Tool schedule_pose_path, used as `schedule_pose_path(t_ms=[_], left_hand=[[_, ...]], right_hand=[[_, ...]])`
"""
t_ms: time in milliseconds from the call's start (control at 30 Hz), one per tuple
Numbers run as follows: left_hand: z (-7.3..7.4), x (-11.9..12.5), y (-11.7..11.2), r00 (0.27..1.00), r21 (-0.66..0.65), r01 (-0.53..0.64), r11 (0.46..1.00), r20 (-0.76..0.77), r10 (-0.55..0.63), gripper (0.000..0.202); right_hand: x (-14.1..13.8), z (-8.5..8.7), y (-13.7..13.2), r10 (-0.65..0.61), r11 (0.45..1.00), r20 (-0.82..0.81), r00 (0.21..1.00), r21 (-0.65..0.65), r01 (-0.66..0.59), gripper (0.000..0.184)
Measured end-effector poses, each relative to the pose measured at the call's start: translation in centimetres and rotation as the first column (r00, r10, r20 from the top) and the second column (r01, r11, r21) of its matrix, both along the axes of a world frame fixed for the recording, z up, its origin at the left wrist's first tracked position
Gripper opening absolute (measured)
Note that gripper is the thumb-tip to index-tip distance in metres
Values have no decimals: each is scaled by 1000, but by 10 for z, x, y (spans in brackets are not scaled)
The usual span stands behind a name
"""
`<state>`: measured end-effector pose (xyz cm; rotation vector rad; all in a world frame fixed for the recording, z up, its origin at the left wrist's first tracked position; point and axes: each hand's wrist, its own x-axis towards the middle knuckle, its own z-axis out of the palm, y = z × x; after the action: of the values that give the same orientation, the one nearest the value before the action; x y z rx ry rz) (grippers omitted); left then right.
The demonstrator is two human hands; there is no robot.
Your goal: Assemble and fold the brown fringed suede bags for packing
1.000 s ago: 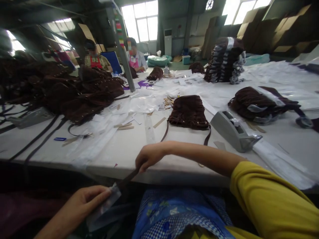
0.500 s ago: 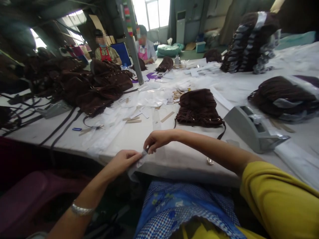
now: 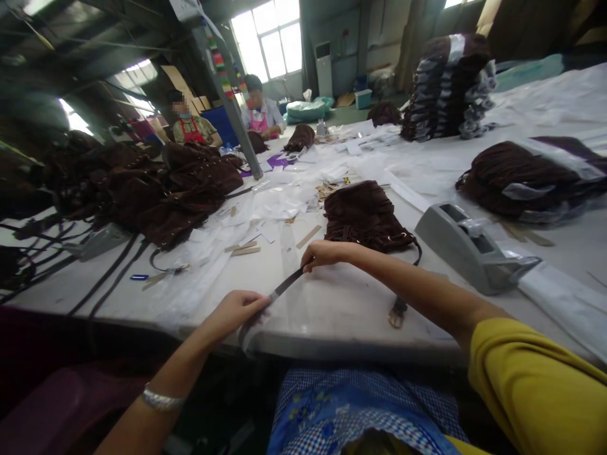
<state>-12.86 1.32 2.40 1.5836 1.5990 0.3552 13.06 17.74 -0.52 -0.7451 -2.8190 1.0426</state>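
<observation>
Between my hands stretches a dark strap (image 3: 287, 282), running up from left to right. My right hand (image 3: 324, 254) is closed, pinching its upper end near the front of a brown fringed bag (image 3: 358, 215). Lower down, at the table's front edge, my left hand (image 3: 239, 311) is closed on the strap, thumb on top. A thin whitish, see-through wrapping (image 3: 246, 338) hangs below the left fingers; how it joins the strap is hard to make out. A metal buckle (image 3: 396, 318) on a dark strap end lies under my right forearm.
A grey tape dispenser (image 3: 467, 249) stands right of the bag. Wrapped brown bags (image 3: 526, 180) and a tall stack (image 3: 448, 88) lie behind it. Heaped brown bags (image 3: 175, 189) cover the left side. A metal post (image 3: 241, 133) rises from the table; two people sit beyond.
My right hand has moved right and slightly up, away from the left hand. A length of dark strap now shows between them. The view has shifted a little.
</observation>
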Motion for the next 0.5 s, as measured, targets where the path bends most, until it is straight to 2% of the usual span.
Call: schedule_pose_path(t_ms=[133,233,300,367,433,500], left_hand=[[-3,34,37,998,34,7,999,60,-9,48],[-5,44,56,996,33,61,998,58,-63,47],[-6,44,61,997,30,71,997,31,-72,46],[-7,42,63,999,30,48,998,18,-49,46],[-9,41,63,999,41,20,999,30,-21,45],[-10,44,63,996,55,-24,998,84,19,44]], right_hand=[[-11,11,-12,96,992,-117,989,-68,-104,23],[-3,10,-6,140,990,-153,978,-3,-142,32],[8,5,4,118,986,-72,990,130,-108,32],[18,-1,12,70,971,10,997,228,-71,24],[23,-5,13,53,971,7,999,234,-53,21],[20,-5,6,62,982,-66,996,183,-49,30]])
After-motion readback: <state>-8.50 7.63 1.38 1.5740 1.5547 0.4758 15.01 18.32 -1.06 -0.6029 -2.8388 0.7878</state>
